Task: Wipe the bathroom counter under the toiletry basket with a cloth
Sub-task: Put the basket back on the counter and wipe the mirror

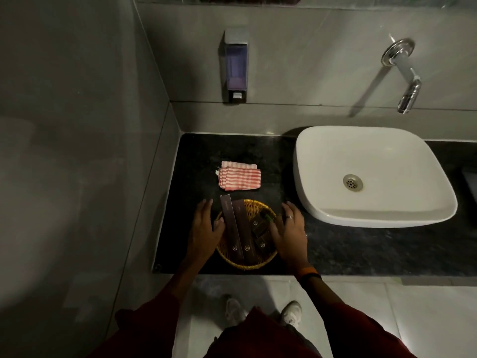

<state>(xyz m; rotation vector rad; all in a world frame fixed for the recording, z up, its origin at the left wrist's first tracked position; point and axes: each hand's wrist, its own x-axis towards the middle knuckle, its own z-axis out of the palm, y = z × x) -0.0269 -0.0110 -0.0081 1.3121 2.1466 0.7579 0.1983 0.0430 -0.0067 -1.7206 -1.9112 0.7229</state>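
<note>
A round wicker toiletry basket (254,208) sits near the front edge of the dark stone counter (348,249). It holds two long dark boxes and a few small dark packets. My left hand (205,228) rests against the basket's left rim and my right hand (290,233) against its right rim, fingers spread, thumbs over the edge. The basket still stands on the counter. A folded red-and-white striped cloth (240,178) lies on the counter just behind the basket, untouched.
A white vessel sink (322,161) stands to the right of the basket, with a chrome wall tap (405,73) above it. A soap dispenser (235,65) hangs on the back wall. A tiled side wall closes the counter's left end.
</note>
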